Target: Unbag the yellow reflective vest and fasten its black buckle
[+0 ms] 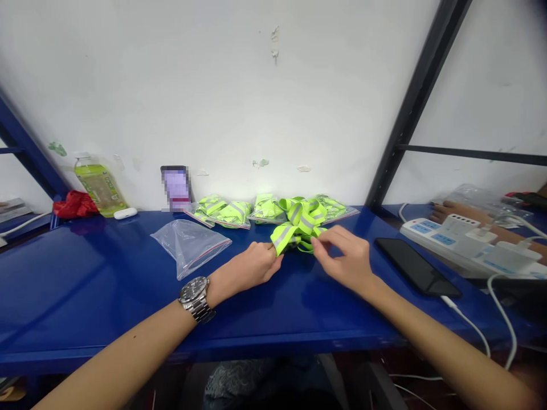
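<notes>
The person sits at a blue table. Both hands work on a bright yellow-green strap with grey shiny stripes. It lies in a loose bundle near the middle of the table, just in front of the hands.

The left hand is closed around one end of the strap, with the fingers curled on it. A silver watch sits on that wrist. The right hand pinches the other side of the bundle with its thumb and first fingers.

The strap looks soft and floppy, like ribbon. It is probably very light and bends any way it is pushed. It likely will not break, but loops could slip loose or tangle. The flat ends look like the best spots to pinch, since the middle is a heap of loops.

Behind the bundle, near the wall, lie small clear bags already stuffed with the same yellow-green stuff. An empty clear bag lies flat to the left of the hands. A black phone rests to the right, plugged into a white cable. A white power strip sits farther right.
</notes>
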A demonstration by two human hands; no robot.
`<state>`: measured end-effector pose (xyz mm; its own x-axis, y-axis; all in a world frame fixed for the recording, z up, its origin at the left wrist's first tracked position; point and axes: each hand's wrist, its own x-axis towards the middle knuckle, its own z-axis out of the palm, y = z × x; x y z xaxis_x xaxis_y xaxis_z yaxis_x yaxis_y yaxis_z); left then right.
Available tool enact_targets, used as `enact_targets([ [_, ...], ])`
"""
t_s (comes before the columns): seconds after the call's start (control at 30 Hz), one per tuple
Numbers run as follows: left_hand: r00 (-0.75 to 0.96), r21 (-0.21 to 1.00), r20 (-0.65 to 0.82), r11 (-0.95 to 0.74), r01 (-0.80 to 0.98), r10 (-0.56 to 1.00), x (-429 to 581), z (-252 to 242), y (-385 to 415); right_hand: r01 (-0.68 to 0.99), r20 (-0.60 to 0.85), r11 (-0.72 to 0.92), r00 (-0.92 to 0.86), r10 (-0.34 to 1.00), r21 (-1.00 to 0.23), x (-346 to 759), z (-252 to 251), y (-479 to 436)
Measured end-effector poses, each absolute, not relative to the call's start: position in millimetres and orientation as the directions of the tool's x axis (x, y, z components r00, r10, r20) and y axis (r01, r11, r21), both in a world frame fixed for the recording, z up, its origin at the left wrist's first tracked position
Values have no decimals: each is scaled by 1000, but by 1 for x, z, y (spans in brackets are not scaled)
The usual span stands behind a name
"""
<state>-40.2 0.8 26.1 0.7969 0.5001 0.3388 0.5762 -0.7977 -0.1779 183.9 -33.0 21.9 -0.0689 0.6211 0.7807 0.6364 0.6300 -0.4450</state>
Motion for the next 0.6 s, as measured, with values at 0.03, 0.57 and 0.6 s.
enact_targets([
  [0.03,768,-116,374,-795,595,520,-41,25,4,599,664,523,19,748,-606,181,21,-37],
  [0.57,878,-330,296,-822,464,377,-36,26,-18,-404,42,104,159,986,-909,158,18,-26],
  [0.6,885,-358,275,-814,457,376,-36,27,-19,-327,109,162,174,979,-931,159,14,-25],
])
